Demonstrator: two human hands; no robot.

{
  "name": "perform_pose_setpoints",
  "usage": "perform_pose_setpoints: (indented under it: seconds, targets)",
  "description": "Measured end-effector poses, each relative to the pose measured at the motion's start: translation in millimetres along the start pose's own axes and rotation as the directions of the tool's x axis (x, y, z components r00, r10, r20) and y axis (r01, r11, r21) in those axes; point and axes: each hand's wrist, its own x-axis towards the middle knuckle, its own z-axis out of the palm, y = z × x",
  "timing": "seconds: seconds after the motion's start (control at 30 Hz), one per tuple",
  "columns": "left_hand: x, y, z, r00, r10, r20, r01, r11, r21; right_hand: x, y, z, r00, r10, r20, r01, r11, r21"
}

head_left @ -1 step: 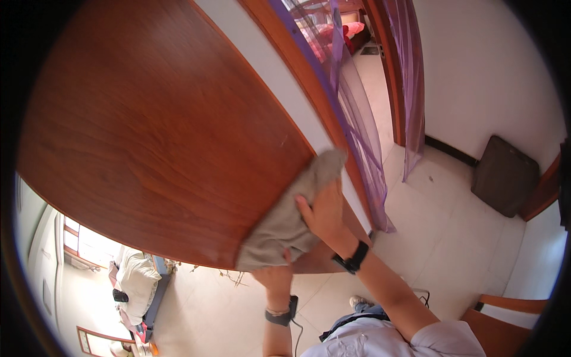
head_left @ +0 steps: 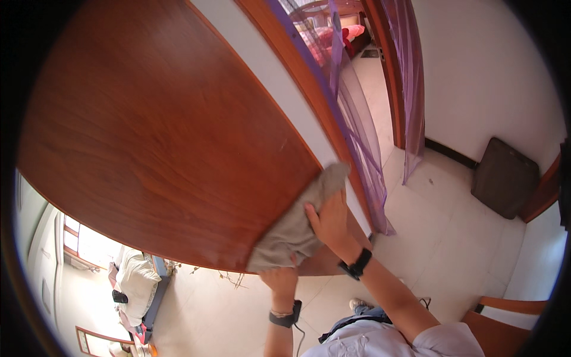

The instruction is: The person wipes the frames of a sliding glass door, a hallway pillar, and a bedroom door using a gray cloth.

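A grey cloth (head_left: 288, 235) lies bunched along the near right end of a large, glossy brown wooden panel (head_left: 160, 119). My right hand (head_left: 331, 225) presses on the cloth's upper part, thumb apart, its fingertips hidden at the cloth's far end. Lower down, at the panel's near edge, my left hand (head_left: 279, 281) grips the cloth's lower end, with the thumb on top and the other fingers mostly out of sight. Each wrist wears a black band, and a cable hangs from the left one.
Sheer purple curtains (head_left: 360, 128) hang in a doorway beyond the panel. A dark flat case (head_left: 505, 177) leans against the right wall. Brown wooden furniture (head_left: 499, 333) stands at lower right. Pale tiles (head_left: 440, 220) cover the floor. At lower left lies a white cushion (head_left: 138, 276).
Both hands and the cloth have shifted slightly right and nearer to me along the panel's end. My hold on the cloth looks the same.
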Motion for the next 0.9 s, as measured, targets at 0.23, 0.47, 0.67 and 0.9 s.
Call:
perform_pose_setpoints:
  seconds: [0.23, 0.47, 0.67, 0.9]
  targets:
    - [-86, -6, 52, 0.969, 0.225, 0.101, -0.219, 0.973, -0.069, -120, 44, 8, 0.786, 0.479, 0.39, -0.507, 0.861, -0.037]
    - [-31, -62, -38, 0.956, -0.188, -0.227, 0.149, 0.973, -0.178, -18, -95, -18, 0.993, -0.04, 0.113, -0.003, 0.932, 0.361]
    - [38, -50, -111, 0.707, -0.68, 0.193, 0.332, 0.079, -0.94, 36, -154, -4, 0.951, -0.296, -0.092, 0.304, 0.833, 0.461]
    - [-88, -16, 21, 0.875, -0.454, 0.165, 0.43, 0.577, -0.694, -95, -36, 40, 0.911, -0.231, 0.342, 0.188, 0.97, 0.154]
